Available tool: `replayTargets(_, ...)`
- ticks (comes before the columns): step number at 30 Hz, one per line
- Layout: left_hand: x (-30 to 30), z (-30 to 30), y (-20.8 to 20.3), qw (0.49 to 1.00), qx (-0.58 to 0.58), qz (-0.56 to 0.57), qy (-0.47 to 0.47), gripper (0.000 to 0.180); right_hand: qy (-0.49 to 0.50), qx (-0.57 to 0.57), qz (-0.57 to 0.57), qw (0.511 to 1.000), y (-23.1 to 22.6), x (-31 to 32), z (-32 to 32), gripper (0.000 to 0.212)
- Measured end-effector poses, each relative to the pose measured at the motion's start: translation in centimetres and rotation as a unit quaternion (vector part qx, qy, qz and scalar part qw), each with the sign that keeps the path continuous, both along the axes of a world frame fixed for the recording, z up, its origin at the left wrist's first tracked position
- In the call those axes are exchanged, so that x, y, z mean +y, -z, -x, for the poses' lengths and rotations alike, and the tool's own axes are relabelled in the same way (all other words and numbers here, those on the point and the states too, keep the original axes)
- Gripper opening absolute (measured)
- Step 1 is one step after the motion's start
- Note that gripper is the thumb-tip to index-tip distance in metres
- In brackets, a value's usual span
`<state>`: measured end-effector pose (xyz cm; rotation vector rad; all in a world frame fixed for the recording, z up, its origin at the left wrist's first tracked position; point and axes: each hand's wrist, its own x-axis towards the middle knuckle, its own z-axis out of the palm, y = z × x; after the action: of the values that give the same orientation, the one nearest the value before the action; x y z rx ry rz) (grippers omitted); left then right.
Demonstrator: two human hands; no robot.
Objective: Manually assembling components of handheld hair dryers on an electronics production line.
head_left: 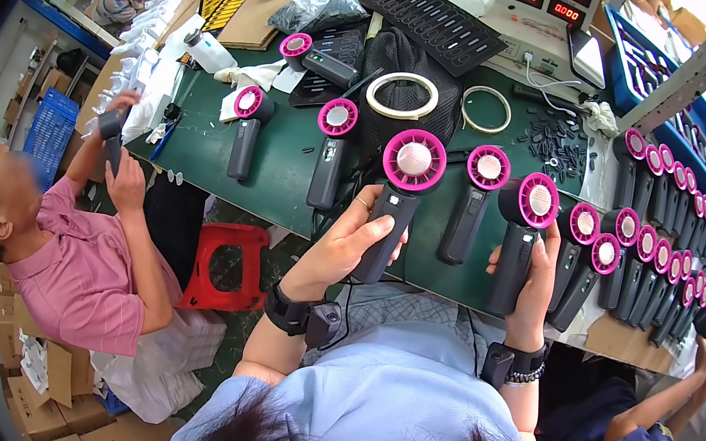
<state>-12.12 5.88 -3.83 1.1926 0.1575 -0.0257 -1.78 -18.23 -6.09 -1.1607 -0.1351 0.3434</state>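
Observation:
My left hand [356, 241] is wrapped round the dark grey handle of a handheld fan [391, 217], its pink grille facing up and a small light lit on the handle. In my right hand [537, 285] is a second handheld fan [511, 264], also pink-fronted with a small lit display. Between the two, a third fan [463, 226] lies on the green table. Left of my left hand rest two more fans, one close by [326, 172] and one farther off [242, 148].
Rows of fans [630, 284] fill the table's right side. A power supply [530, 30] with red digits stands at the back, near white rings [402, 95] and small black parts [555, 140]. A co-worker in pink [78, 274] sits left, beside a red stool [229, 267]; another person [619, 434] is at right.

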Motion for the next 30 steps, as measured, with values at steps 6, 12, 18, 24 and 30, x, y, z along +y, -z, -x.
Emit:
replayTargets(6,0.2,0.1,0.0,1.0,-0.001,0.007,0.002,0.045,0.0,0.002,-0.004,1.0,0.1,0.1,0.1,0.057)
replayTargets(12,0.5,0.2,0.3,1.0,0.003,0.001,0.006,0.046,0.002,0.002,-0.005,1.0,0.1,0.2,0.2,0.057)
replayTargets(18,0.2,-0.1,0.3,1.0,0.002,0.006,0.0,0.045,0.005,0.004,0.001,1.0,0.2,0.0,0.0,0.057)
replayTargets(24,-0.2,-0.6,0.5,0.998,-0.006,0.057,-0.025,0.038,0.022,0.009,0.03,0.999,-0.2,0.0,0.1,0.052)
replayTargets(30,-0.1,-1.3,0.4,0.998,-0.017,0.048,-0.037,0.03,0.0,0.011,0.021,1.0,0.4,0.0,-0.4,0.059)
